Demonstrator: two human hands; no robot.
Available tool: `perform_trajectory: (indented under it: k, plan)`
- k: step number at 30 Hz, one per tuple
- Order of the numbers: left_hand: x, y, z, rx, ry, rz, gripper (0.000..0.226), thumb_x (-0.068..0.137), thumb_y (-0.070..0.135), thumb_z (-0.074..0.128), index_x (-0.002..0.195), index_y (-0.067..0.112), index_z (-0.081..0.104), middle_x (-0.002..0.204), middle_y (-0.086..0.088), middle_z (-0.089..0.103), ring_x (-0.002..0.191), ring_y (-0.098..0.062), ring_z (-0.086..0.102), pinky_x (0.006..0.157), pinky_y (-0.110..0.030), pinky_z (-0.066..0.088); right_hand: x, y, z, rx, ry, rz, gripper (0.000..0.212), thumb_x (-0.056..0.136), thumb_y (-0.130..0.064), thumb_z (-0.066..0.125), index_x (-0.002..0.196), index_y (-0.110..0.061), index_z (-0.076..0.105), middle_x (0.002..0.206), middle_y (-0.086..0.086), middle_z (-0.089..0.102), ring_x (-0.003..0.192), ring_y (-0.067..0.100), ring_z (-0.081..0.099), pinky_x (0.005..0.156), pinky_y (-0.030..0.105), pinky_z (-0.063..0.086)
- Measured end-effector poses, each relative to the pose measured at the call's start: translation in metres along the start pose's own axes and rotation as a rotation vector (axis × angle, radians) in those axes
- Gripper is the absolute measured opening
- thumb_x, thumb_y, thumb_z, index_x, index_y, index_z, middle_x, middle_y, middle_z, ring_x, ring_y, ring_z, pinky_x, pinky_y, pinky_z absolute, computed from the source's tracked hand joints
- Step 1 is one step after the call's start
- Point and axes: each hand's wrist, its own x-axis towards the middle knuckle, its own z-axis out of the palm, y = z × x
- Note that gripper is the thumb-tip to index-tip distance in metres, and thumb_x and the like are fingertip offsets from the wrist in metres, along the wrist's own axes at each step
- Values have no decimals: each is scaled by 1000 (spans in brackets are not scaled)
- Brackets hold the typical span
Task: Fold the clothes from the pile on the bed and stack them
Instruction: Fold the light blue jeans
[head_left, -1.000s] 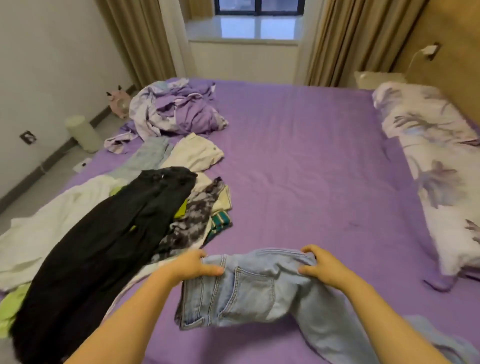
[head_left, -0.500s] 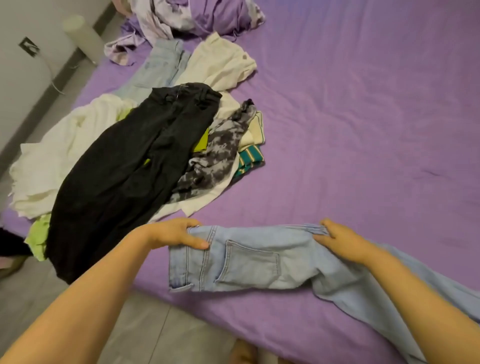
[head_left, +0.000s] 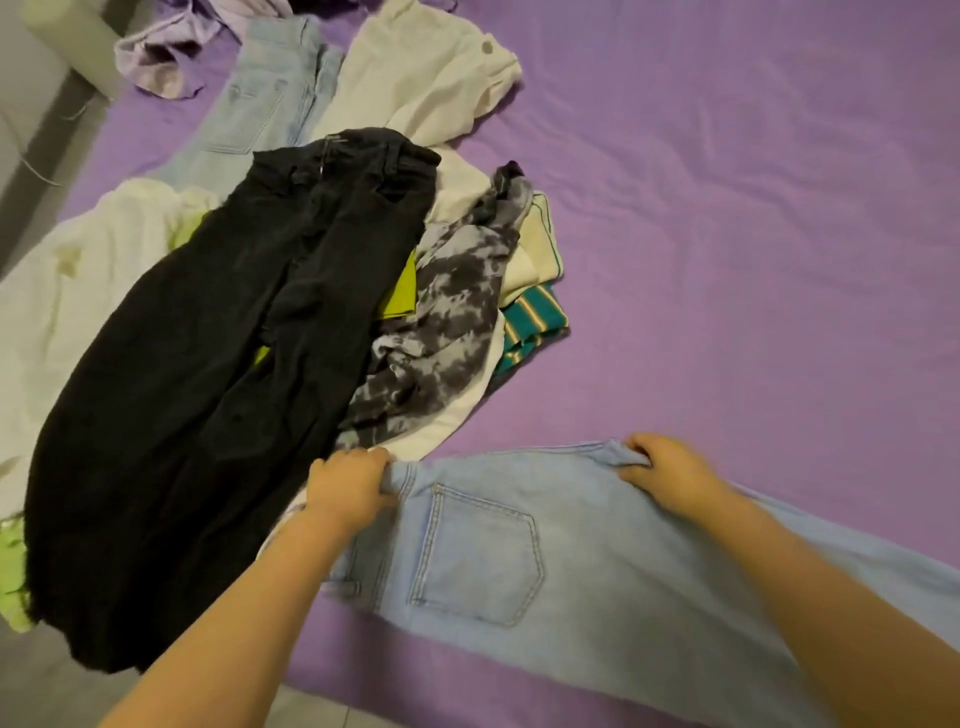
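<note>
Light blue jeans (head_left: 561, 551) lie flat on the purple bed (head_left: 727, 218) near its front edge, back pocket up, legs running off to the right. My left hand (head_left: 348, 486) grips the waistband end at the left. My right hand (head_left: 662, 470) pinches the upper edge of the jeans further right. The pile sits to the left: black trousers (head_left: 234, 374) on top, a grey tie-dye garment (head_left: 447, 312), a cream garment (head_left: 426, 78), a green striped piece (head_left: 532, 325) and another pair of pale jeans (head_left: 260, 98).
A white garment (head_left: 67, 291) hangs over the bed's left edge with a lime green piece (head_left: 10, 582) under it. A crumpled lilac cloth (head_left: 166, 62) lies at the top left. A pale cylinder (head_left: 72, 36) stands on the floor beside the bed.
The view has tilted down and closer to the bed. Both hands have closed their fingers on the blue jeans, which now lie flatter and nearer the pile.
</note>
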Motion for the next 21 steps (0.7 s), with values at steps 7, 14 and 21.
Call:
perform_trajectory:
  k: [7, 14, 21]
  plan:
    - [-27, 100, -25, -382, 321, 464, 46, 87, 23, 57, 133, 21, 50, 127, -4, 50, 116, -26, 47, 93, -36, 41, -5, 1, 5, 46, 102, 7, 17, 91, -22, 61, 104, -10, 63, 102, 9, 63, 97, 29, 57, 77, 35, 41]
    - [-36, 239, -30, -1096, -239, 546, 49, 94, 2, 52, 141, 10, 43, 133, -17, 52, 114, -20, 52, 101, -21, 35, -45, 59, -6, -133, 145, 65, 40, 89, -35, 62, 126, -20, 55, 127, 2, 57, 120, 23, 49, 99, 35, 37]
    - [-39, 270, -3, -737, 57, 548, 67, 93, 10, 50, 152, 21, 19, 153, -14, 13, 135, -29, 36, 106, -29, 35, -94, 152, -24, -268, 202, 186, 59, 90, -46, 58, 142, -24, 38, 144, -1, 41, 134, 19, 36, 106, 31, 31]
